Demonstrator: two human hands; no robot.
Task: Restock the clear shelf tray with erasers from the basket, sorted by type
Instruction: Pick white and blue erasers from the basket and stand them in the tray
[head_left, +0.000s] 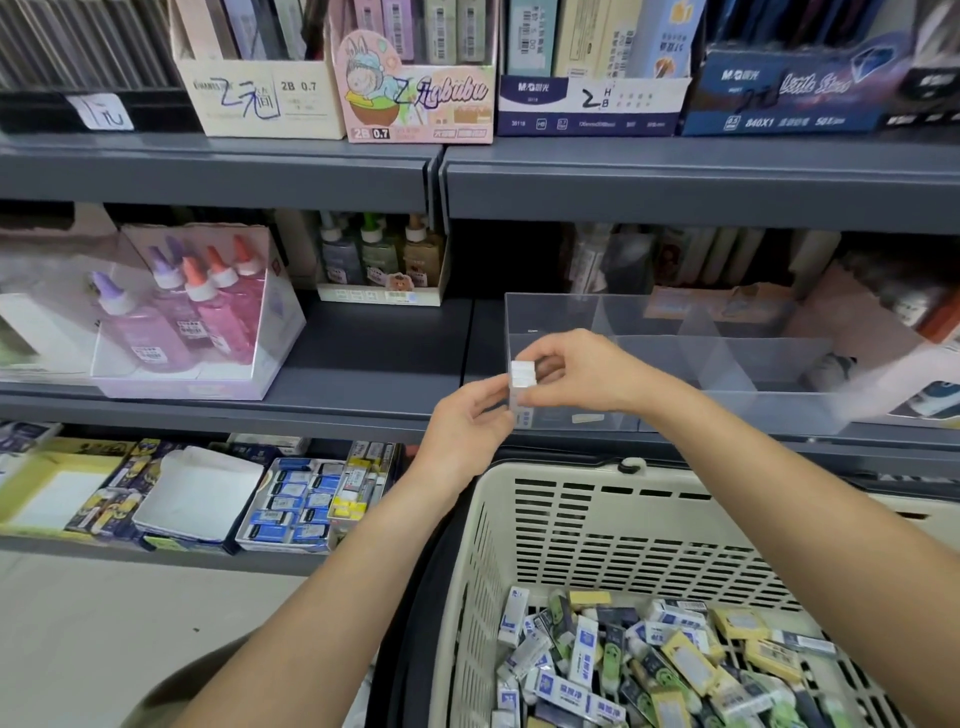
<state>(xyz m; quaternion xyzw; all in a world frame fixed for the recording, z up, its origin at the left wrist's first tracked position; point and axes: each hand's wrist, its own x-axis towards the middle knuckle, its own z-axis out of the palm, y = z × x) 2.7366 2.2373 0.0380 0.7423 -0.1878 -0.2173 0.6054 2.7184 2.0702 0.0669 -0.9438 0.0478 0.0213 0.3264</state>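
A clear shelf tray (675, 322) with dividers stands on the middle shelf at centre right. At its front left corner both hands hold a small stack of white erasers (522, 375). My left hand (467, 431) grips the stack from below and my right hand (576, 371) pinches it from the right. Below them a cream basket (571, 525) holds several loose erasers (649, 670) in white-blue, yellow and dark green wrappers.
Pink and purple glue bottles in a display box (192, 312) stand at the left of the same shelf. Small bottles (382, 260) stand behind. The lower shelf holds a tray of blue erasers (296, 509). Pencil-lead boxes (415, 93) line the top shelf.
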